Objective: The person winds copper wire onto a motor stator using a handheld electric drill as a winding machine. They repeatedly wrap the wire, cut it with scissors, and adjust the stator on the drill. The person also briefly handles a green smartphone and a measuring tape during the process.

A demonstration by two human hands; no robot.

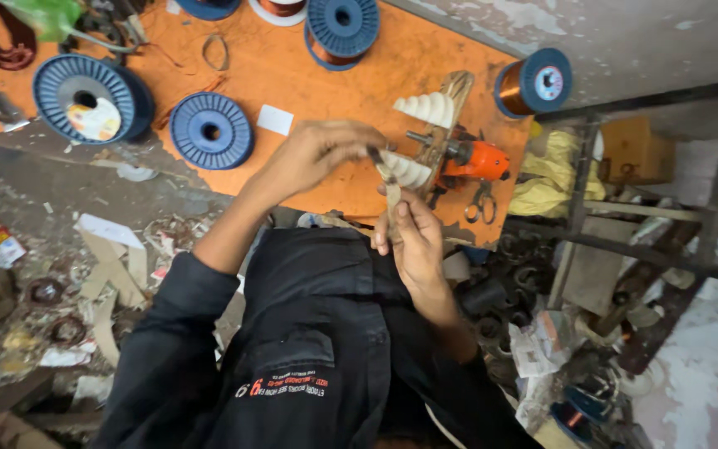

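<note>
the orange bench (309, 75) fills the upper frame, with blue spools (211, 130) at ten and eleven o'clock and a copper wire reel (533, 81) at one o'clock on its corner. at centre sits a winder (450, 150): an orange body at three o'clock, a wooden arm with white stepped formers (428, 108) at twelve. below it, scissors (481, 202). the step in hand looks like fitting a paper strip (391, 193) at the lower former. the left hand (317, 154) is curled, fingertips pinching the strip's top by the former; the right hand (413, 237) grips the strip lower, at six o'clock, thumb pressed on it. seating it would call for steady tension from both hands.
</note>
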